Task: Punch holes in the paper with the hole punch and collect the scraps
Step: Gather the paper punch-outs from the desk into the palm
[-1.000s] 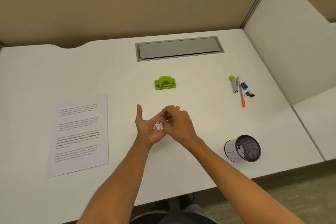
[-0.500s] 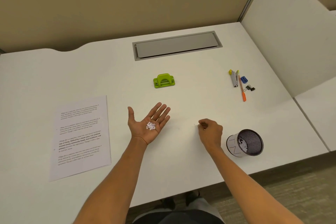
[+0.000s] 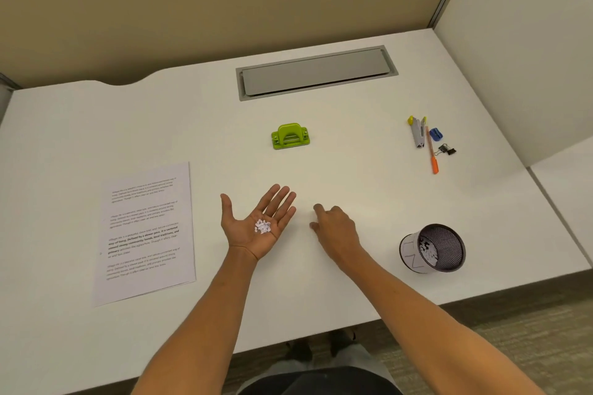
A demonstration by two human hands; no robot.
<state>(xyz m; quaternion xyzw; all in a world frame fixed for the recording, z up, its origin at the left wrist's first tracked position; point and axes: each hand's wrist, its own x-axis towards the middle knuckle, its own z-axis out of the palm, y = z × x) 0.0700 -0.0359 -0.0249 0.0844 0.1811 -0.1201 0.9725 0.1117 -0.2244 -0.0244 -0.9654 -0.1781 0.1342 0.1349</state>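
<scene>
My left hand (image 3: pixel 256 228) lies palm up with straight fingers just above the white desk (image 3: pixel 353 170). A small heap of round white paper scraps (image 3: pixel 263 226) sits in its palm. My right hand (image 3: pixel 335 226) hovers palm down to its right, index finger and thumb apart and pointing left, nothing visible between them. The green hole punch (image 3: pixel 290 136) stands further back, apart from both hands. The printed paper (image 3: pixel 147 231) lies flat on the left. A mesh cup (image 3: pixel 417 253) lies tipped on its side at the right, with white scraps inside.
A stapler (image 3: pixel 416 133), an orange pen (image 3: pixel 432 154), a blue sharpener (image 3: pixel 435 134) and a binder clip (image 3: pixel 448 149) lie at the back right. A grey cable hatch (image 3: pixel 316 72) is set into the desk's far side. A white divider (image 3: pixel 519 74) bounds the right.
My right hand left my left palm, went right toward the mesh cup, and has now come back left, close to the left hand. The left hand stayed palm up with the scraps.
</scene>
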